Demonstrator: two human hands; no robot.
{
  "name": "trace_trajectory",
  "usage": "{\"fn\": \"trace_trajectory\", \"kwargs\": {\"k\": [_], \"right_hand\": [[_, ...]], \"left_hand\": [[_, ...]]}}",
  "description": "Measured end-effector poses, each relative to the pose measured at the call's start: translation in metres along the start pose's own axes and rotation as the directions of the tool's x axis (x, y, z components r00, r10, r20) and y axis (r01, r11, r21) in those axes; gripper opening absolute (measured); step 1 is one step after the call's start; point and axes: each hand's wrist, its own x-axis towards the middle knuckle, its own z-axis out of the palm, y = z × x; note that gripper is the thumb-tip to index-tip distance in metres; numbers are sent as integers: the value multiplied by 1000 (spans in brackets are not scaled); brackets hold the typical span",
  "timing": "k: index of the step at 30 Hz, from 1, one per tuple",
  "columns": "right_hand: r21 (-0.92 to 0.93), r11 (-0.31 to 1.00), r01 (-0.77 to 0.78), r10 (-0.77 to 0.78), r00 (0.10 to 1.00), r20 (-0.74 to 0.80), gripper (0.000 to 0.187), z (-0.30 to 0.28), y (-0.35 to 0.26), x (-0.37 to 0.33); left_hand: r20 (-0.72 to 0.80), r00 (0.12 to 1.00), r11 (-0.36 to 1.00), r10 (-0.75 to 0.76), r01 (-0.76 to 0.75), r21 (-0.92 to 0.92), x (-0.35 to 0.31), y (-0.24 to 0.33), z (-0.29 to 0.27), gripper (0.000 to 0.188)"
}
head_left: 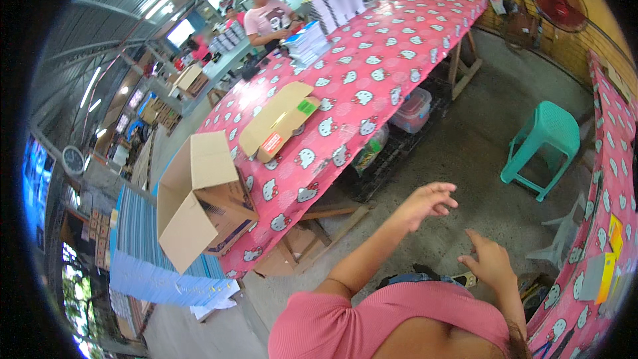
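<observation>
My left hand (428, 206) is held out over the concrete floor, its fingers stretched and holding nothing. Lower and to the right, my right hand (490, 262) is also free, with thumb and a finger extended. Left of my hands stands a long table with a pink cartoon-cat cover (349, 116). On its near end sits an open cardboard box (222, 216) with raised flaps. Beyond that box lies a smaller, shallow cardboard box (279, 123) with a green and a red label. Neither hand touches any of these things.
A green plastic stool (548, 129) stands on the right, near a second pink-covered table (615, 179). A tall stack of blue-edged sheets (133, 239) is at far left. Behind the long table a person (266, 20) handles stacked books (308, 43). A plastic bin (412, 110) sits underneath.
</observation>
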Motion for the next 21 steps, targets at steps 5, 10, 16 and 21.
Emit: {"fn": "trace_trajectory", "kwargs": {"k": [5,10,16,21], "right_hand": [[36,970,-239,239,971,-14,55,-1,51,-35],[337,941,4,176,846,-503,40,-15,80,-58],[155,977,144,40,595,-803,36,-40,117,-78],[135,988,80,72,534,-843,38,-78,146,-115]], "left_hand": [[217,946,952,-242,187,244,46,-40,73,37],[352,862,921,-363,276,274,77,-67,132,44],[723,644,680,-251,649,-342,101,-68,205,34],[835,525,530,-162,761,-375,124,-68,275,37]]}}
